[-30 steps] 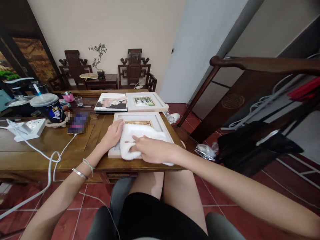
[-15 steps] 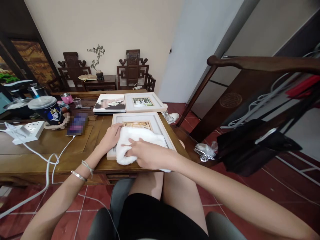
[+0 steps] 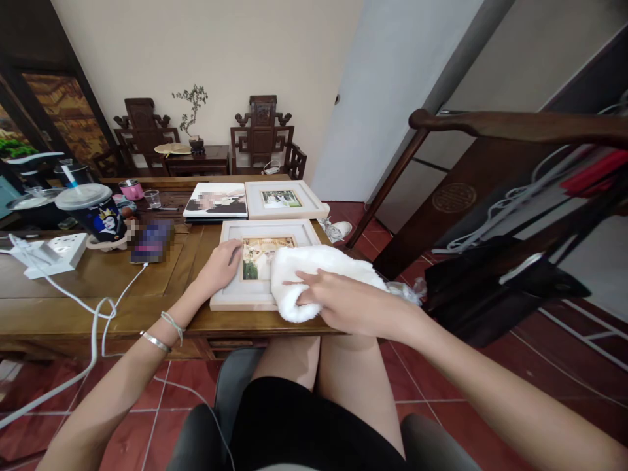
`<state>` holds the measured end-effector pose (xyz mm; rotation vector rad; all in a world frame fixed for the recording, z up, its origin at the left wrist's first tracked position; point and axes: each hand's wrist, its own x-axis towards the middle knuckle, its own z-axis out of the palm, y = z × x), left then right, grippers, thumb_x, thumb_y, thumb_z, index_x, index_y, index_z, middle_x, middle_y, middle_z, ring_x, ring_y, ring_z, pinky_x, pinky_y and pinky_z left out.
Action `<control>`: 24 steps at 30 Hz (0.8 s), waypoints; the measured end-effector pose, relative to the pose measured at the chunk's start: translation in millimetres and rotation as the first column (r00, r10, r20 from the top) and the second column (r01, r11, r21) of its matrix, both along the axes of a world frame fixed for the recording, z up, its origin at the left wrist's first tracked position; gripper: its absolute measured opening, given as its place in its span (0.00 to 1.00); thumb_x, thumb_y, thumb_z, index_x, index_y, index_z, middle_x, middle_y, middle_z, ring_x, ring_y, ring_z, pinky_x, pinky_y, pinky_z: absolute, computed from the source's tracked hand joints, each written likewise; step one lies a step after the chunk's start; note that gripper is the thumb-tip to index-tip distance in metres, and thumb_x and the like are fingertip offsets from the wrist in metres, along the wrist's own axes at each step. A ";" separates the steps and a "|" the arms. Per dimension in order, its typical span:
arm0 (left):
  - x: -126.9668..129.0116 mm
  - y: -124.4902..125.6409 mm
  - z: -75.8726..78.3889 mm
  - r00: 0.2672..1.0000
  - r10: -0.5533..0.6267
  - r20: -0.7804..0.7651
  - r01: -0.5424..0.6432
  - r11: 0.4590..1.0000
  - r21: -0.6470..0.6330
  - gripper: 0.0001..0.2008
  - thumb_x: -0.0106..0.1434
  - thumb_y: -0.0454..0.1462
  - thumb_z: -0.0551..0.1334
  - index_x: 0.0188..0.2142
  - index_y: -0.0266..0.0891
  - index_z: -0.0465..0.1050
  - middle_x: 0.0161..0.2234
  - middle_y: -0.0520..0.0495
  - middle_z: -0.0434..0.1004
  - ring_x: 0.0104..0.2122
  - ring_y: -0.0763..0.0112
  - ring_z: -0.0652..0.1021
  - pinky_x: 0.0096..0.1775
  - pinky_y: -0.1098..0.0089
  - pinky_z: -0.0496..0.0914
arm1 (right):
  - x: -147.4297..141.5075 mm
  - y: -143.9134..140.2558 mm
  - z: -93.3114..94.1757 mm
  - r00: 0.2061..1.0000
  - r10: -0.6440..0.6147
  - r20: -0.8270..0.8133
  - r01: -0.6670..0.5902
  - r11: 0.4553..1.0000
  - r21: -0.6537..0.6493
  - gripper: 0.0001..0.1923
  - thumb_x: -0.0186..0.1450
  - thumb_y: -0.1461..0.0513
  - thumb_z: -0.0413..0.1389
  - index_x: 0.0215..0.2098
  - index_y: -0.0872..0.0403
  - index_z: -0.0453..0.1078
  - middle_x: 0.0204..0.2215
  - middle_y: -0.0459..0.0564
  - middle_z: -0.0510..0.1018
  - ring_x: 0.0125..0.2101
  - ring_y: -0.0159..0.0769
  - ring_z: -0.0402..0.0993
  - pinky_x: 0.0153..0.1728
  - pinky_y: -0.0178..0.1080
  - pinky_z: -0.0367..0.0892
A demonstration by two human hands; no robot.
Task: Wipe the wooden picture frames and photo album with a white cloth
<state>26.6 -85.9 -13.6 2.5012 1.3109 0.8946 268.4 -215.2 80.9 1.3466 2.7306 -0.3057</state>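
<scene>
A light wooden picture frame (image 3: 314, 230) lies flat at the near edge of the table, with a wide pale mat around a small photo (image 3: 256, 259). My left hand (image 3: 224, 265) grips the frame's left side, its fingers curled over the border. Under my right hand (image 3: 333, 297) is a fluffy white cloth (image 3: 338, 261), bunched at the near left and spread over the frame's right part and past its right edge. The fingers of that hand are closed into the cloth. It hides the photo's right portion and the frame's lower right corner.
Behind lie another framed photo (image 3: 280, 199) and a stack topped by a picture panel (image 3: 216, 200). To the left are a phone (image 3: 152, 241) on a cable, a lidded cup (image 3: 101, 212) and a power strip (image 3: 56, 255). A wooden chair (image 3: 441, 190) stands right.
My right hand has moved the white cloth to the right across the frame, uncovering much of the photo. My left hand has stayed at the frame's left side.
</scene>
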 end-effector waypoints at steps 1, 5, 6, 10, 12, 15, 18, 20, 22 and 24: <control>0.0 -0.1 0.1 1.000 -0.001 0.002 0.001 1.000 0.003 0.15 0.68 0.33 0.53 0.50 0.35 0.72 0.52 0.39 0.78 0.53 0.58 0.77 0.57 0.57 0.69 | -6.4 -0.2 -1.5 1.000 0.025 -0.002 -0.025 1.000 0.011 0.26 0.51 0.77 0.47 0.40 0.55 0.80 0.47 0.58 0.80 0.51 0.48 0.74 0.49 0.42 0.66; -0.4 -1.5 2.1 1.000 0.000 0.010 0.000 1.000 0.011 0.14 0.68 0.34 0.53 0.49 0.36 0.73 0.50 0.40 0.79 0.51 0.58 0.78 0.56 0.57 0.70 | -32.6 4.4 -13.8 0.983 0.167 -0.079 -0.162 0.984 0.068 0.28 0.53 0.77 0.47 0.44 0.57 0.78 0.59 0.59 0.72 0.61 0.52 0.62 0.55 0.51 0.63; -0.6 -1.9 2.7 1.000 -0.001 0.012 0.001 1.000 0.009 0.15 0.68 0.34 0.52 0.49 0.36 0.73 0.50 0.40 0.79 0.51 0.59 0.78 0.56 0.57 0.70 | -36.7 6.3 -17.6 0.975 0.195 -0.105 -0.187 0.979 0.084 0.28 0.53 0.77 0.47 0.45 0.57 0.78 0.61 0.57 0.70 0.63 0.52 0.59 0.58 0.54 0.61; -1.1 -1.7 3.8 1.000 -0.006 0.018 0.006 1.000 0.004 0.15 0.68 0.33 0.52 0.50 0.36 0.73 0.51 0.40 0.79 0.52 0.59 0.78 0.57 0.58 0.70 | -36.9 8.6 -25.9 0.959 0.241 -0.148 -0.225 0.967 0.118 0.28 0.52 0.78 0.46 0.44 0.58 0.78 0.63 0.56 0.67 0.65 0.52 0.55 0.61 0.58 0.56; -1.1 -0.7 3.1 1.000 -0.006 0.009 0.006 1.000 0.005 0.15 0.68 0.34 0.52 0.50 0.36 0.73 0.51 0.39 0.78 0.52 0.58 0.77 0.57 0.57 0.69 | -28.2 4.6 -23.3 0.968 0.211 -0.134 -0.197 0.974 0.109 0.26 0.52 0.78 0.46 0.41 0.58 0.78 0.62 0.57 0.70 0.64 0.51 0.57 0.60 0.56 0.58; -1.3 0.6 1.2 1.000 -0.010 -0.006 0.010 1.000 0.007 0.15 0.68 0.34 0.53 0.50 0.36 0.72 0.51 0.39 0.78 0.53 0.58 0.77 0.58 0.57 0.69 | -8.9 -5.5 -14.1 0.991 0.090 -0.102 -0.082 0.993 0.081 0.24 0.51 0.77 0.47 0.37 0.56 0.79 0.59 0.58 0.72 0.61 0.50 0.64 0.56 0.51 0.63; -2.0 0.7 0.3 1.000 -0.015 -0.010 0.015 1.000 0.008 0.15 0.68 0.34 0.53 0.50 0.36 0.72 0.52 0.40 0.78 0.53 0.58 0.77 0.57 0.56 0.69 | 12.7 -15.1 -5.5 1.000 -0.021 -0.024 0.022 0.998 0.058 0.23 0.51 0.77 0.46 0.33 0.56 0.79 0.56 0.59 0.75 0.59 0.51 0.67 0.56 0.50 0.64; -2.4 0.2 0.8 1.000 -0.018 -0.017 0.018 1.000 0.007 0.15 0.68 0.34 0.53 0.51 0.36 0.72 0.52 0.39 0.78 0.53 0.58 0.77 0.57 0.56 0.69 | 26.6 -18.0 -3.4 0.995 -0.099 0.031 0.097 0.994 0.047 0.24 0.50 0.77 0.46 0.33 0.55 0.79 0.56 0.59 0.75 0.60 0.52 0.66 0.57 0.51 0.62; -2.6 -0.4 2.0 0.999 -0.027 -0.033 0.027 1.000 0.003 0.15 0.68 0.34 0.53 0.51 0.36 0.72 0.53 0.38 0.77 0.53 0.57 0.76 0.58 0.55 0.69 | 38.9 -15.9 -5.3 0.981 -0.187 0.046 0.185 0.982 0.037 0.24 0.51 0.76 0.46 0.35 0.54 0.80 0.60 0.57 0.71 0.61 0.53 0.65 0.58 0.53 0.61; -2.7 -1.0 3.4 0.998 -0.037 -0.049 0.036 0.999 -0.002 0.15 0.68 0.35 0.53 0.51 0.36 0.71 0.53 0.38 0.77 0.54 0.57 0.76 0.58 0.55 0.68 | 48.7 -7.4 -10.5 0.968 -0.250 0.025 0.249 0.968 0.029 0.24 0.52 0.75 0.46 0.37 0.54 0.80 0.64 0.55 0.67 0.61 0.53 0.65 0.59 0.54 0.61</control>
